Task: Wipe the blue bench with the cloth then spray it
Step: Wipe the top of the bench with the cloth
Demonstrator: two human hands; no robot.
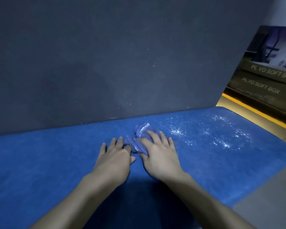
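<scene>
The blue bench (48, 162) runs across the view, its padded top stretching left to right. A crumpled blue cloth (139, 134) with white dust on its folds lies on it near the back wall. My right hand (158, 154) presses flat on the cloth, fingers spread over it. My left hand (114, 157) lies flat on the bench just left of the cloth, fingertips touching its edge. White powder (205, 131) is scattered over the bench to the right of the cloth. No spray bottle is in view.
A dark grey padded wall (106, 63) rises straight behind the bench. At the right stand black boxes (264, 83) marked SOFT BOX, beyond a yellow strip (248, 109). Grey floor (271, 195) shows at the bottom right past the bench's end.
</scene>
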